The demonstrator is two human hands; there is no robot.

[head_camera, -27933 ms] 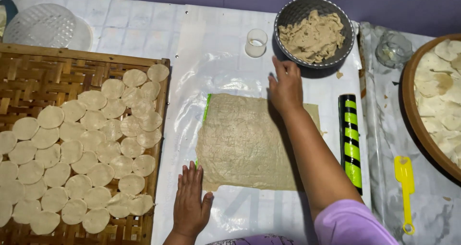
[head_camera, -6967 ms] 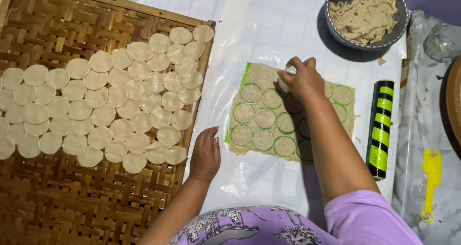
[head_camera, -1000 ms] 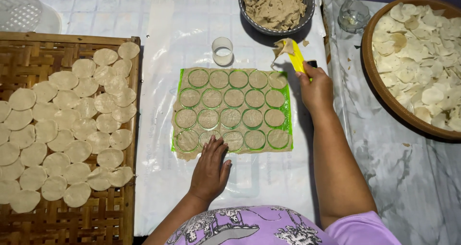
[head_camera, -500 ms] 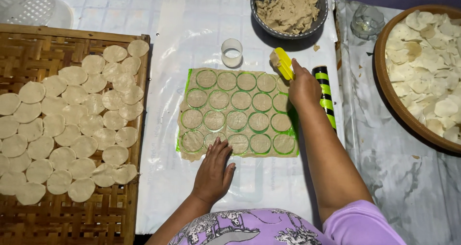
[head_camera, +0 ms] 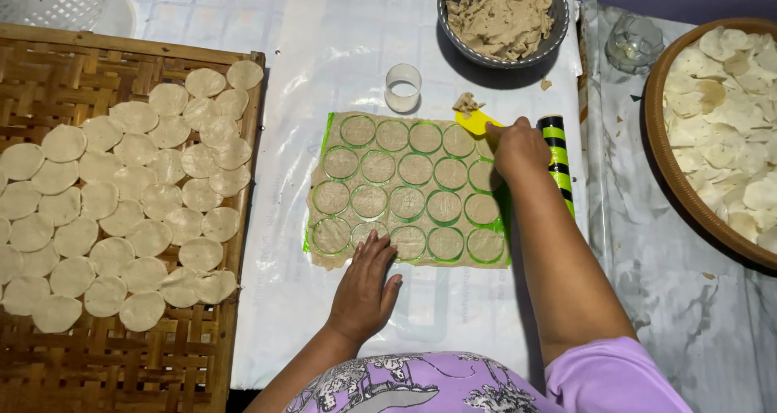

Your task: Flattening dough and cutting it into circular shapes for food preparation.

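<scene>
A flat sheet of beige dough [head_camera: 409, 190], cut into several round discs, lies on a green mat on the white plastic sheet [head_camera: 324, 65]. My left hand [head_camera: 367, 283] presses flat on the sheet's near edge, fingers spread. At the dough's far right corner my right hand [head_camera: 518, 147] grips a yellow scraper [head_camera: 476, 121]. A small lump of dough scrap [head_camera: 465, 102] sits just beyond the blade. A clear round cutter ring [head_camera: 403, 87] stands beyond the dough.
A woven bamboo tray [head_camera: 121, 356] at left holds many dough discs. A dark bowl [head_camera: 503, 16] of dough scraps sits at the top. A green-and-black rolling pin [head_camera: 557, 150] lies by my right hand. A round wooden tray [head_camera: 716, 129] of discs is at right, with a glass [head_camera: 634, 42] nearby.
My right hand has brought the yellow scraper down from above the dough to the sheet's far right corner. My left hand stays pressed on the near edge.
</scene>
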